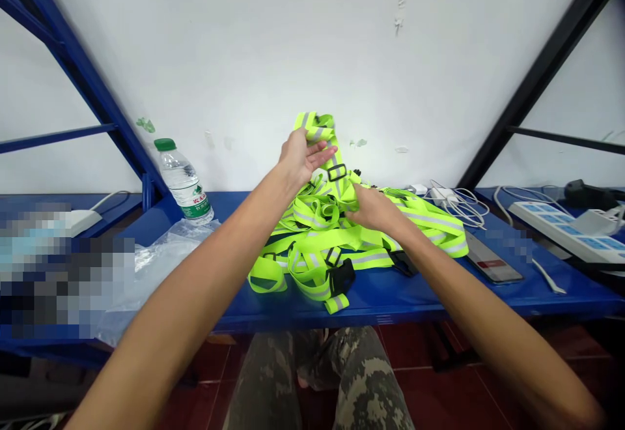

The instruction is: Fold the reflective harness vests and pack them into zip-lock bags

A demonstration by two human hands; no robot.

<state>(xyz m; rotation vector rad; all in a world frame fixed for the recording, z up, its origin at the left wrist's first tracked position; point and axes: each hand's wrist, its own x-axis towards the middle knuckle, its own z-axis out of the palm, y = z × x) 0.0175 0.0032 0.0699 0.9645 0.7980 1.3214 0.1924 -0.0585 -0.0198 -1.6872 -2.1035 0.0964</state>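
A tangled heap of neon yellow reflective straps [361,238] with grey stripes and black buckles lies on the blue table. My left hand [303,156] is raised above the heap, gripping a strap [315,131] that loops over its fingers. From there the strap runs down past a black slide adjuster [336,172] toward my right hand. Lower and to the right, my right hand [368,207] is closed on strap at the heap; its fingertips are partly hidden. A black buckle [342,277] hangs near the table's front edge.
A water bottle [185,182] with a green cap and clear plastic bags [166,254] stand and lie on the left. On the right are a phone [493,259], white cables [463,207] and a power strip [571,231]. A wall rises behind the table [293,313].
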